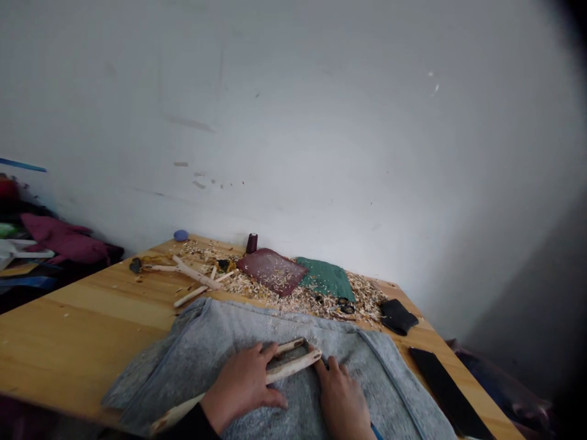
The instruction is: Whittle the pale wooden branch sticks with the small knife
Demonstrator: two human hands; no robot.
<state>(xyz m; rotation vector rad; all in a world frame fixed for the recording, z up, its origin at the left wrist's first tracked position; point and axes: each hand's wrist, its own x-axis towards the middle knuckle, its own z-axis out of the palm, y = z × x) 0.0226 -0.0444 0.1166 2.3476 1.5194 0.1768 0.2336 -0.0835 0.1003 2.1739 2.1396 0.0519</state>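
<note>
A peeled, pale forked stick (293, 368) lies on a grey cloth (220, 324) at the table's front. My left hand (245, 382) is closed on it from above, and its stem (177, 414) comes out below my wrist. The two prongs point right, with small dark marks near their ends. At the prong tips is my right hand (342, 394), fingers bent and closed, the index finger by the upper tip. A bit of blue (376, 432) shows under the right wrist; what this hand holds is mostly hidden.
Wood shavings (275, 296) cover the back of the wooden table (92, 324), around a maroon cloth (273, 271), a green cloth (325, 278), scissors (346, 307) and a thread spool (252, 243). Other peeled sticks (197, 275) lie left. A black phone (447, 391) lies right, near a black pouch (398, 316).
</note>
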